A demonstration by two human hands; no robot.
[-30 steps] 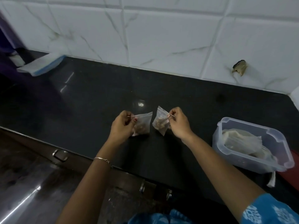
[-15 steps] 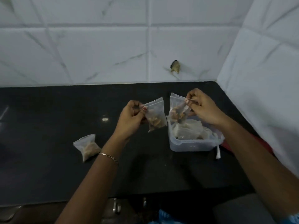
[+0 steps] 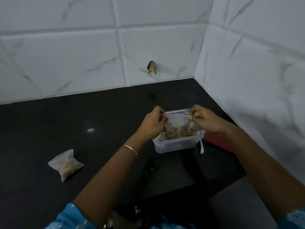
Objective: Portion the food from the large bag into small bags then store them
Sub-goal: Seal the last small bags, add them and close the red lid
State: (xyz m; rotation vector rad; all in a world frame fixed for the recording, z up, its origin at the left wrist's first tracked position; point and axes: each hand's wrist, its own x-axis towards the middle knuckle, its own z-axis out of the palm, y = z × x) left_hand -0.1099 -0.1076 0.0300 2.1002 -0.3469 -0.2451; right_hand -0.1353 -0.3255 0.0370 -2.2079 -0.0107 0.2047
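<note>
As your left hand [image 3: 153, 124] and right hand [image 3: 204, 121] each pinch 1 bag top, left bag [image 3: 171, 129] and right bag [image 3: 186, 128] hang straight below grips, over container [image 3: 175, 146]; 3rd bag [image 3: 66, 164] lies well left of grips.

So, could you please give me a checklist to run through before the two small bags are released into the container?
1. Left hand grip on the left bag: ok, pinched at the top.
2. Right hand grip on the right bag: ok, pinched at the top.
3. Both bags over the container: ok, they hang within its rim.
4. Bags sealed: cannot tell.
5. Room left inside the container: cannot tell, the bags hide it.
6. All bags gathered: not ok, a loose bag lies on the counter, left of the container.
</note>
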